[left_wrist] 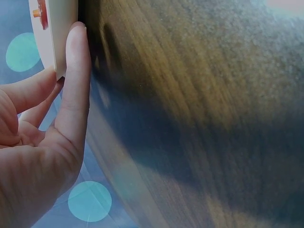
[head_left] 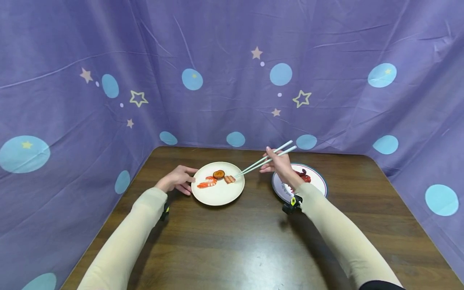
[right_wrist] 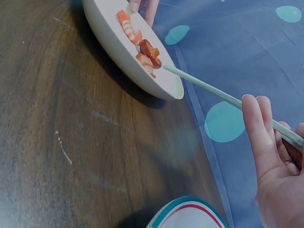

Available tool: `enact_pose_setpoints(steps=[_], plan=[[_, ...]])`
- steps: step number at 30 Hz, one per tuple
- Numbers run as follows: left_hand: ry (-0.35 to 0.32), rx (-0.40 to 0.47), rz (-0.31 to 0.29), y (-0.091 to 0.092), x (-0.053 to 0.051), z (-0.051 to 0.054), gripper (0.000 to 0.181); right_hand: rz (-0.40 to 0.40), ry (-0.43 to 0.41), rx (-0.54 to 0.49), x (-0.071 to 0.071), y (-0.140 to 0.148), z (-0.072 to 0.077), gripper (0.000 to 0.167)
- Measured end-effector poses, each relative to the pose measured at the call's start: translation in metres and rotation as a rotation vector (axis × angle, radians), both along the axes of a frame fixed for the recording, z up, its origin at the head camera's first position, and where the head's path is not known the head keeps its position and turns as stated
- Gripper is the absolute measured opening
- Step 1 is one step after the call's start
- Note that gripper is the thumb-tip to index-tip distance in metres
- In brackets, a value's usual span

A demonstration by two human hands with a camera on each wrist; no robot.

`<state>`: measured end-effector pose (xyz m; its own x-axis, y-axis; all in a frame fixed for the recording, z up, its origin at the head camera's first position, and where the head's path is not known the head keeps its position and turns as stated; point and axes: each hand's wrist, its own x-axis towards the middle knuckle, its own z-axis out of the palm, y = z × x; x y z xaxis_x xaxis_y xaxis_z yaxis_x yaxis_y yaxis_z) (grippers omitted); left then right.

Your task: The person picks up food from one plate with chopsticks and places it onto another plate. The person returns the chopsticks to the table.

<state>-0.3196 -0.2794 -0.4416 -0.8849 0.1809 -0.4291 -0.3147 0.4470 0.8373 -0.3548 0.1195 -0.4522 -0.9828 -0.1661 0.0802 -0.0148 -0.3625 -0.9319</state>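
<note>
Right hand grips chopsticks slanting down-left, tips at the meat's right edge (contact unclear), mid-frame on the plate, whose left rim the left hand pinches.

i can make out no word, brand or number for certain; the closest thing to writing that i see is a short curved row of tiny dark marks, like lettering, printed inside the left side of the round white plate with a blue-green rim. from my head's view those marks are too small to spell out, and in my right wrist's view i get just a part of the same plate's edge, where a plain red line runs inside the blue-green band.
</note>
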Motion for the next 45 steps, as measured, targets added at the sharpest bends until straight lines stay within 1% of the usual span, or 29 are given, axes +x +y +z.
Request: enact_pose_setpoints(steps=[7, 14, 19, 26, 32, 39, 45], plan=[[-0.005, 0.0, 0.006, 0.001, 0.001, 0.001, 0.062, -0.011, 0.003, 0.004, 0.003, 0.006, -0.002, 0.048], [-0.006, 0.0, 0.004, 0.001, 0.001, 0.002, 0.062, -0.037, 0.007, 0.007, 0.005, 0.016, -0.002, 0.042], [-0.006, -0.002, 0.005, 0.001, 0.001, 0.001, 0.062, -0.037, 0.004, 0.021, 0.009, 0.023, -0.004, 0.044], [-0.005, -0.006, 0.009, 0.002, 0.001, 0.001, 0.062, -0.046, 0.006, -0.011, 0.013, 0.032, -0.006, 0.047], [-0.003, 0.0, 0.01, 0.002, 0.001, 0.001, 0.062, -0.065, -0.011, -0.015, 0.016, 0.04, -0.007, 0.042], [0.0, 0.005, 0.008, 0.001, 0.0, -0.001, 0.062, -0.051, -0.014, -0.009, 0.019, 0.049, -0.009, 0.039], [-0.006, 0.003, 0.01, 0.001, -0.002, -0.002, 0.062, -0.06, -0.016, -0.027, 0.021, 0.053, -0.009, 0.037]])
